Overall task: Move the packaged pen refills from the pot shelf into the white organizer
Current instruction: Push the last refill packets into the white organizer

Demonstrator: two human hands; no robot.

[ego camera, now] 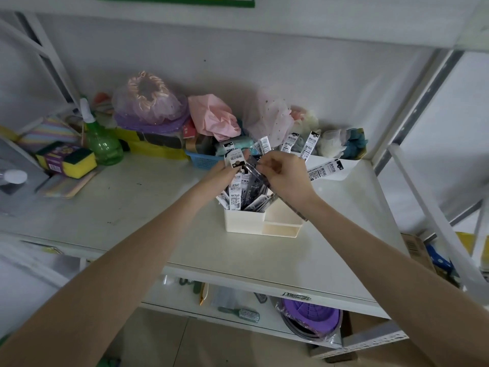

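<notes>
Right hand (284,176) is pinching a dark refill packet (258,176) between thumb and fingertips, holding it just above the white organizer (262,221). Left hand (225,172) is gripping the upper ends of the refill packets (235,186) already standing in the organizer's tall left compartment, fingers curled round them and bunching them together. The organizer is sitting on the white shelf (132,207), its smaller right compartments looking unfilled. More packaged refills (309,144) are leaning behind the hands at the shelf's back, one lying flat (325,169) to the right; whether those count as the source spot, can't tell. Step looks like insertion: dark packet going in among the bundle. Next move likely needs the left hand parting the standing packets so the right can be sliding its packet straight down without snagging. A green spray bottle (102,144) and sponge pack (67,160) are sitting well apart to the left.
</notes>
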